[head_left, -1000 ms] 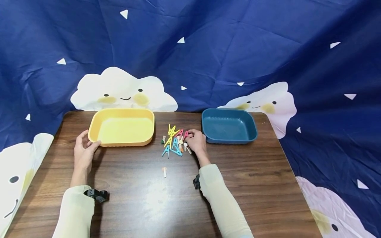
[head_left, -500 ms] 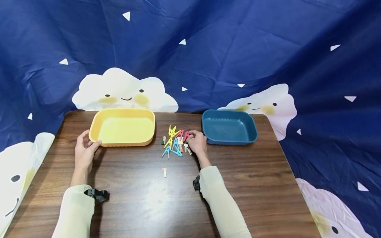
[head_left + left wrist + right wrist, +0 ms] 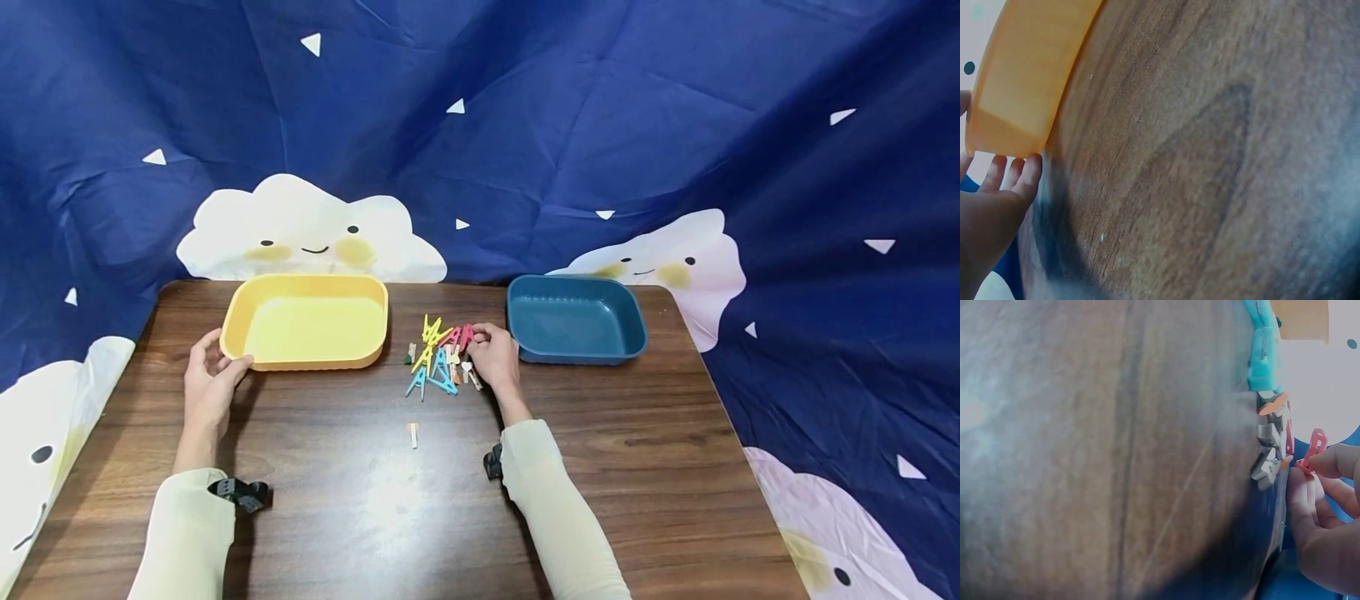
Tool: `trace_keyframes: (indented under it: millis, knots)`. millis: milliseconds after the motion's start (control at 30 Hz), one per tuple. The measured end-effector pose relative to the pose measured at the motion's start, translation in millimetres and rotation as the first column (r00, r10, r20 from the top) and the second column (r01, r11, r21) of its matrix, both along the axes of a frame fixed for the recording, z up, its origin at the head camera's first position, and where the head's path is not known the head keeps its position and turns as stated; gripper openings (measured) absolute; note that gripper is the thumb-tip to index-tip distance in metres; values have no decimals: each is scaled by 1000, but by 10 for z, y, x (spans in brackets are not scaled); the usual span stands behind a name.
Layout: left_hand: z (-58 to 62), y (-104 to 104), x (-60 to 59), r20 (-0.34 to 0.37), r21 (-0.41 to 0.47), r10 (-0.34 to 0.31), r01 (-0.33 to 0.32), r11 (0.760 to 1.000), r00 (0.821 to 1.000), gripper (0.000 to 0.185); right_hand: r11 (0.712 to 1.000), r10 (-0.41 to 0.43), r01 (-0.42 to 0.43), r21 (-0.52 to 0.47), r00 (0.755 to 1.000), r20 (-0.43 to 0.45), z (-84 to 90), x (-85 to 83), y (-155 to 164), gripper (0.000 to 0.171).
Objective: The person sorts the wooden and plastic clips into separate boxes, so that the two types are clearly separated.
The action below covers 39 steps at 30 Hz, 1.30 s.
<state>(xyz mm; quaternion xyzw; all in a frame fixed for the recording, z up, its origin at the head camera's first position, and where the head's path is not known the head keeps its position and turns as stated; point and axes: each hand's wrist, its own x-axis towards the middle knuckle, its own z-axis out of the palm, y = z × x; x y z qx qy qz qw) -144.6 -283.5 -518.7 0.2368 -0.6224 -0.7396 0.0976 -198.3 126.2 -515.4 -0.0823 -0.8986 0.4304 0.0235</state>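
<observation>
My left hand (image 3: 208,387) holds the near left corner of a yellow plastic bin (image 3: 315,365), thumb at its front and fingers along its end. In the left wrist view, the fingertips (image 3: 1034,164) touch the bin's end wall. Beside a small pile of clothespins, my right hand (image 3: 495,357) pinches a red clothespin (image 3: 1317,442) between thumb and fingers. Another red clothespin (image 3: 452,337) lies just left of it. Yellow clothespins (image 3: 424,360), blue clothespins (image 3: 420,381) and small wooden clips (image 3: 472,377) make up the rest of the pile.
A dark blue bin (image 3: 581,358) with nothing in it stands at the back right, close to my right hand. One wooden clip (image 3: 413,435) lies apart, nearer me. Behind the wooden table (image 3: 337,500) hangs a blue cloth (image 3: 480,167) with clouds.
The red clothespin in my right hand has tilted slightly and risen a little. My left hand and both bins keep their places.
</observation>
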Motion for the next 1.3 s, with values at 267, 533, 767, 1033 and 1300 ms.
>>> trace_keyframes:
  millis: [267, 533, 767, 1033, 1300]
  knots:
    - [-3, 14, -2, -10, -9, 2, -2, 1000, 1000, 68, 1000, 7, -8, -14, 1000, -18, 13, -17, -15, 28]
    - [-51, 3, -21, -19, 9, 3, -3, 1000, 1000, 68, 999, 7, -8, -40, 1000, -22, 28, -10, -65, 28]
    - [-70, -10, -15, -23, 4, -12, 12, 1000, 1000, 69, 999, 30, -31, -40, 999, -22, 79, -9, -131, 28]
    - [-69, -14, -9, -29, 8, -23, 24, 1000, 999, 67, 998, 43, -45, -39, 999, -31, 151, -20, -202, 28]
    - [-87, -27, -11, -20, 5, -23, 23, 1000, 1000, 69, 994, 65, -69, -84, 997, -42, 223, -11, -281, 29]
